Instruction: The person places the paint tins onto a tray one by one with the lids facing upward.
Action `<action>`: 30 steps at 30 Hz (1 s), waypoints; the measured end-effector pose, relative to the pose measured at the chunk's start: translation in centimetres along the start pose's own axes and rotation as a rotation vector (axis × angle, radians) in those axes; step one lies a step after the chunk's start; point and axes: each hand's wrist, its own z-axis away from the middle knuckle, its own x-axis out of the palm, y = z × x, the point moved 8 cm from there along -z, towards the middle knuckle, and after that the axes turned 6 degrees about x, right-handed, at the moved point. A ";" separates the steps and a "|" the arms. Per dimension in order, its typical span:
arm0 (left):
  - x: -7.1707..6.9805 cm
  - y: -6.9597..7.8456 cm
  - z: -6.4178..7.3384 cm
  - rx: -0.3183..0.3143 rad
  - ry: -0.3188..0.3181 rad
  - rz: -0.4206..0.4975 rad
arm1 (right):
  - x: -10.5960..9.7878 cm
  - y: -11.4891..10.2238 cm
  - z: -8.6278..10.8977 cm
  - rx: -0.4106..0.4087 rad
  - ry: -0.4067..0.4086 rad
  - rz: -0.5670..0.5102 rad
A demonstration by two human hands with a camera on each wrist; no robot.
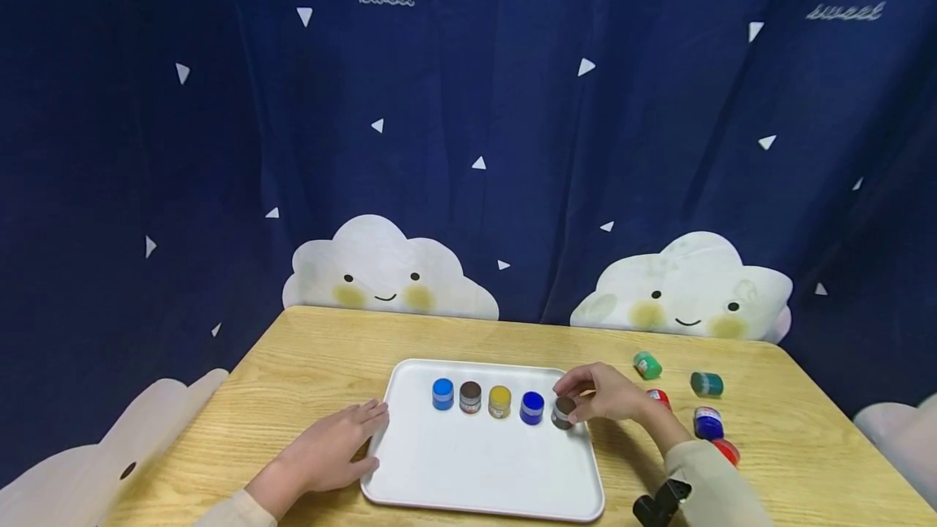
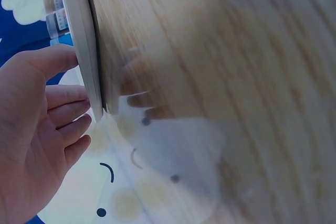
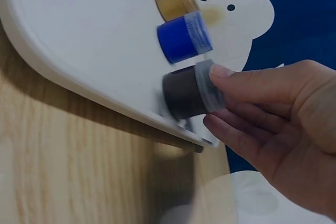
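My right hand (image 1: 607,393) pinches a dark brown paint jar (image 3: 184,93) by its lid end, between thumb and fingers, at the right end of a white tray (image 1: 483,470). To its left on the tray, a row runs from a dark blue jar (image 1: 532,408) through a yellow jar (image 1: 500,402) and a brown jar (image 1: 470,398) to a light blue jar (image 1: 442,394). The left hand (image 1: 333,446) rests at the tray's left rim with fingers extended. In the left wrist view its thumb and fingertips touch the tray's edge.
Loose paint jars lie on the wooden table (image 1: 315,364) right of the tray: a green jar (image 1: 647,364), a teal jar (image 1: 706,384), a blue jar (image 1: 708,423) and two red ones, partly hidden by the right arm. A dark blue curtain (image 1: 439,104) hangs behind the table.
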 end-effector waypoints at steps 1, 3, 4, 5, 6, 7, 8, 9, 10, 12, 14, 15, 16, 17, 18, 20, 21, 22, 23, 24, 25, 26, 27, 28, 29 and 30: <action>0.1 0.0 0.0 0.000 -0.002 0.002 | -0.1 -0.1 0.2 -0.007 -0.001 -0.009; 0.2 0.1 0.1 -0.001 -0.009 0.009 | -0.3 -0.4 0.5 -0.022 0.001 -0.017; 0.3 0.1 0.2 -0.003 -0.013 0.013 | -0.5 -0.5 0.7 -0.026 0.004 -0.015; 0.3 0.1 0.2 -0.005 -0.016 0.018 | -0.7 -0.6 0.9 -0.028 0.010 -0.007; 0.4 0.1 0.2 -0.005 -0.020 0.021 | -0.9 -0.6 1.1 -0.022 0.014 0.003; 0.4 0.1 0.2 -0.006 -0.022 0.023 | -1.1 -0.5 1.3 -0.015 0.019 0.021; 0.5 0.1 0.3 -0.007 -0.024 0.023 | -1.3 -0.5 1.5 -0.009 0.027 0.045; 0.5 0.1 0.3 -0.005 -0.023 0.024 | -1.6 -0.4 1.6 -0.002 0.036 0.068; 0.5 0.2 0.3 -0.002 -0.021 0.020 | -1.9 -0.4 1.8 0.005 0.048 0.095; 0.5 0.2 0.4 0.003 -0.015 0.018 | -2.6 -0.3 2.2 0.010 0.078 0.151; 0.5 0.3 0.5 0.006 -0.010 0.016 | -3.3 -0.3 2.5 0.011 0.117 0.210; 0.5 0.3 0.5 0.005 -0.007 0.019 | -3.7 -0.3 2.7 0.017 0.139 0.237; 0.5 0.3 0.6 0.004 -0.005 0.018 | -4.1 -0.3 2.9 0.020 0.161 0.272; 0.4 0.3 0.6 0.003 -0.005 0.022 | -4.5 -0.2 3.1 0.038 0.179 0.297; 0.4 0.3 0.6 0.004 -0.005 0.021 | -4.9 -0.2 3.3 0.054 0.195 0.323; 0.3 0.3 0.5 0.006 -0.003 0.019 | -5.7 0.0 3.7 0.107 0.216 0.362; 0.2 0.3 0.5 0.012 0.000 0.017 | -6.1 0.1 3.9 0.137 0.226 0.382; 0.1 0.4 0.4 0.019 0.003 0.013 | -6.4 0.2 4.0 0.168 0.233 0.400; 0.0 0.4 0.4 0.026 0.006 0.011 | -6.8 0.4 4.2 0.201 0.238 0.411; -0.1 0.4 0.3 0.032 0.009 0.007 | -7.2 0.5 4.4 0.226 0.244 0.425; -0.2 0.4 0.3 0.035 0.012 0.004 | -7.5 0.7 4.6 0.249 0.249 0.437; -0.3 0.4 0.2 0.037 0.015 0.002 | -7.8 0.8 4.8 0.265 0.255 0.447; -0.4 0.4 0.2 0.038 0.017 -0.001 | -8.2 1.0 4.9 0.282 0.261 0.456; -0.5 0.4 0.1 0.037 0.018 -0.002 | -8.5 1.2 5.1 0.300 0.267 0.463; -0.6 0.4 0.1 0.038 0.020 -0.002 | -8.8 1.4 5.3 0.314 0.274 0.472; -0.6 0.4 0.0 0.039 0.022 -0.004 | -9.1 1.6 5.4 0.328 0.282 0.479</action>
